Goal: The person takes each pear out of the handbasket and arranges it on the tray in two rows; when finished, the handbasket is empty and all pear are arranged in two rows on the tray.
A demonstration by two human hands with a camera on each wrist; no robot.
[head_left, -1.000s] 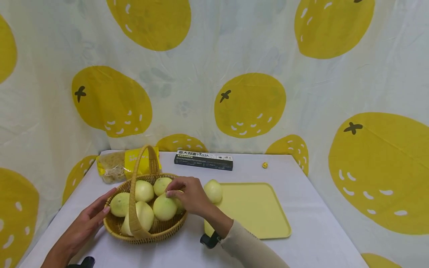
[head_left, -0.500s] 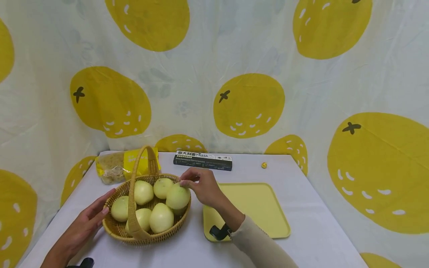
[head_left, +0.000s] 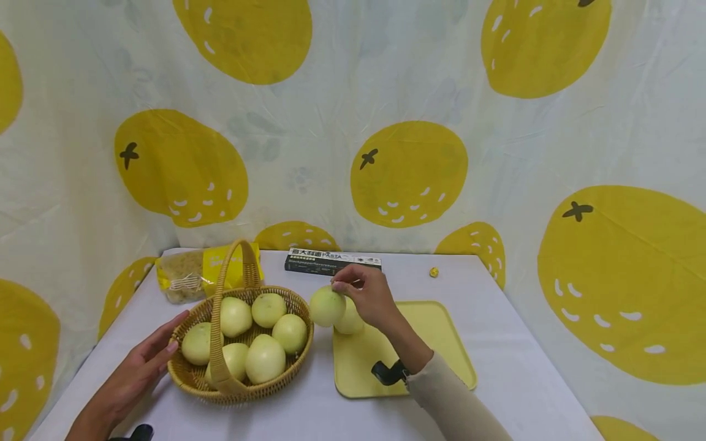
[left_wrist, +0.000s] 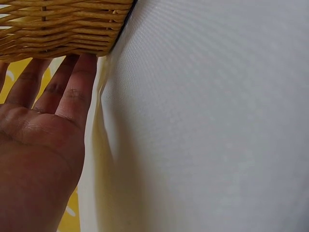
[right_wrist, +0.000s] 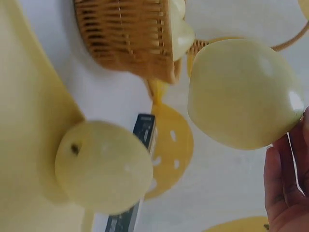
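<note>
My right hand (head_left: 368, 295) pinches a pale yellow-green round fruit (head_left: 327, 306) by its top, holding it between the basket and the tray. The right wrist view shows this held fruit (right_wrist: 244, 94) close up. A second fruit of the same kind (head_left: 350, 320) sits at the far left corner of the yellow tray (head_left: 353, 383), partly behind the held one. Several more fruits (head_left: 266, 359) lie in the wicker basket (head_left: 259, 392). My left hand (head_left: 135, 370) touches the basket's left side with fairly straight fingers (left_wrist: 79, 89), seen against the weave in the left wrist view.
A yellow bag with a clear window (head_left: 184, 275) lies behind the basket, whose tall handle (head_left: 217, 337) arches over the fruit. A black-and-white pasta box (head_left: 314, 262) lies at the back, partly hidden by my right hand. A small yellow ball (head_left: 434, 272) is at the back right.
My right hand has lifted the fruit out of the basket's right side and carried it right toward the tray. The left hand stays at the basket.
</note>
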